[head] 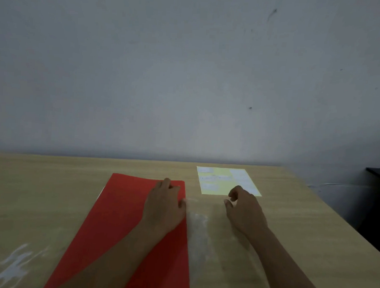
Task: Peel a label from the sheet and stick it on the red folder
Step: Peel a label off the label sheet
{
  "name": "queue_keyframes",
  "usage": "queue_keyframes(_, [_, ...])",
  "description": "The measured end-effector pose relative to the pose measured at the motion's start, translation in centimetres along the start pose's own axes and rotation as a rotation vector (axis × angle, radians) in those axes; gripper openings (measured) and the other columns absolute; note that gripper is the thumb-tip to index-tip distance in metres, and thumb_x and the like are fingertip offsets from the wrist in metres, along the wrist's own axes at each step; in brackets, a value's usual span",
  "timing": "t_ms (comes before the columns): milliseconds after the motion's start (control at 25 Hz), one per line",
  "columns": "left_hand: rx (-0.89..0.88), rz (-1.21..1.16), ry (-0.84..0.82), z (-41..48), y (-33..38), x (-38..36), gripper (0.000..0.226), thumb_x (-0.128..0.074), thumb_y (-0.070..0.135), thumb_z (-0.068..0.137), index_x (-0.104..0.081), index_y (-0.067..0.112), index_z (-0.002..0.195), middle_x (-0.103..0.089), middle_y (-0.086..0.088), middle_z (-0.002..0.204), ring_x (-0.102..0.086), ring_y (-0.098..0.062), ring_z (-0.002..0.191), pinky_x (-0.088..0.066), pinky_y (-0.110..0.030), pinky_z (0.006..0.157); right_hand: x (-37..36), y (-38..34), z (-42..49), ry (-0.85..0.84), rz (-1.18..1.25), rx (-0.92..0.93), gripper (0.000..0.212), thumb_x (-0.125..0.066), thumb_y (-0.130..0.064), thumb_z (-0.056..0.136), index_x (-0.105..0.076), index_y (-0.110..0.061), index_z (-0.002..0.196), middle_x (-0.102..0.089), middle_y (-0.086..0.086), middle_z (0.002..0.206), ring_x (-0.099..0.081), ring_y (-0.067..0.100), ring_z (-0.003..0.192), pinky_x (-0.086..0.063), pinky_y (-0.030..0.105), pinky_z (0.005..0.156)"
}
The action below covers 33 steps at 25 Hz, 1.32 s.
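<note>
The red folder [119,217] lies flat on the wooden table, running from the near edge to the middle. My left hand [165,206] rests palm down on its far right part, fingers spread near the top right corner. To the right, near the table's back edge, lies the label sheet [218,180], pale yellow backing with white labels on it. My right hand [244,207] hovers just in front of the sheet's near edge, fingers curled with thumb and forefinger close together; nothing shows between them.
The light wooden table [50,191] ends at a grey wall. Its right edge [334,219] slants toward me, with a dark piece of furniture [379,175] beyond it. Glare patches mark the tabletop at the near left [13,266].
</note>
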<state>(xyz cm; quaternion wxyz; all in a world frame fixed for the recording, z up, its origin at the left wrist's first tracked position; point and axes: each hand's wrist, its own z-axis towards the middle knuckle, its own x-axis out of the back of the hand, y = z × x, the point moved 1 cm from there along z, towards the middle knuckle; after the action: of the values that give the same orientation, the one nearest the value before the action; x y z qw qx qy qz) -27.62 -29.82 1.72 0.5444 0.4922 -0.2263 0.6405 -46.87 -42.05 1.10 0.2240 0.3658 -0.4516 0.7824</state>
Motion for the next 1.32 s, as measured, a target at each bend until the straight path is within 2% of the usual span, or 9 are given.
queue_keyframes(200, [-0.07, -0.167, -0.053, 6.3, 2.9, -5.2, 0.048, -0.046, 0.038, 0.092, -0.053, 0.019, 0.135, -0.052, 0.002, 0.128, -0.048, -0.018, 0.117, -0.044, -0.031, 0.097, -1.6, 2.9, 5.1, 0.002, -0.081, -0.03, 0.041, -0.058, -0.032, 0.09, -0.048, -0.026, 0.13, -0.056, -0.007, 0.131, -0.045, 0.018, 0.125, -0.039, 0.033, 0.082])
queue_keyframes(320, [-0.064, -0.239, -0.088, 9.8, 4.2, -7.7, 0.051, -0.046, 0.037, 0.095, -0.048, 0.016, 0.141, -0.046, 0.002, 0.143, -0.039, -0.017, 0.134, -0.039, -0.034, 0.108, -2.7, 4.1, 7.4, -0.01, -0.079, -0.025, 0.049, -0.057, -0.036, 0.091, -0.046, -0.026, 0.138, -0.05, -0.006, 0.143, -0.039, 0.016, 0.136, -0.041, 0.037, 0.099])
queue_keyframes(480, [-0.102, -0.2, -0.21, 12.4, 4.9, -10.2, 0.06, -0.042, 0.043, 0.098, -0.032, 0.016, 0.15, -0.029, 0.0, 0.158, -0.019, -0.018, 0.148, -0.023, -0.036, 0.119, -3.4, 5.4, 9.0, 0.001, -0.124, -0.005, 0.056, -0.053, -0.041, 0.093, -0.042, -0.021, 0.144, -0.041, -0.001, 0.152, -0.029, 0.019, 0.144, -0.031, 0.037, 0.115])
queue_keyframes(600, [-0.154, -0.088, -0.328, 12.4, 5.0, -11.4, 0.064, -0.035, 0.047, 0.099, -0.025, 0.013, 0.152, -0.02, -0.004, 0.162, -0.012, -0.02, 0.15, -0.015, -0.036, 0.121, -3.4, 6.4, 9.3, -0.044, -0.134, -0.044, 0.063, -0.049, -0.047, 0.094, -0.034, -0.022, 0.15, -0.03, 0.0, 0.16, -0.019, 0.021, 0.149, -0.023, 0.039, 0.12])
queue_keyframes(800, [-0.172, 0.034, -0.332, 9.9, 5.6, -10.8, 0.062, -0.026, 0.048, 0.099, -0.029, 0.013, 0.15, -0.021, -0.006, 0.161, -0.016, -0.02, 0.149, -0.019, -0.043, 0.118, -3.0, 6.9, 7.2, -0.143, -0.169, -0.054, 0.064, -0.046, -0.053, 0.095, -0.034, -0.025, 0.151, -0.024, 0.0, 0.163, -0.017, 0.019, 0.151, -0.017, 0.034, 0.121])
queue_keyframes(1080, [-0.158, 0.093, -0.264, 3.1, 6.9, -7.6, 0.062, -0.029, 0.054, 0.091, -0.043, 0.018, 0.139, -0.037, -0.003, 0.151, -0.037, -0.022, 0.136, -0.022, -0.045, 0.11, -0.2, 6.1, 1.2, -0.161, -0.12, -0.038, 0.062, -0.057, -0.05, 0.089, -0.042, -0.026, 0.144, -0.034, -0.006, 0.156, -0.027, 0.016, 0.144, -0.029, 0.035, 0.115])
queue_keyframes(1320, [-0.207, 0.123, -0.291, -1.6, 7.1, -6.0, 0.071, -0.019, 0.06, 0.09, -0.03, 0.022, 0.149, -0.027, -0.003, 0.158, -0.025, -0.022, 0.142, -0.019, -0.047, 0.113, 1.9, 5.5, -3.2, -0.209, -0.189, -0.067, 0.061, -0.06, -0.052, 0.085, -0.043, -0.029, 0.139, -0.036, -0.009, 0.149, -0.034, 0.018, 0.136, -0.038, 0.036, 0.106])
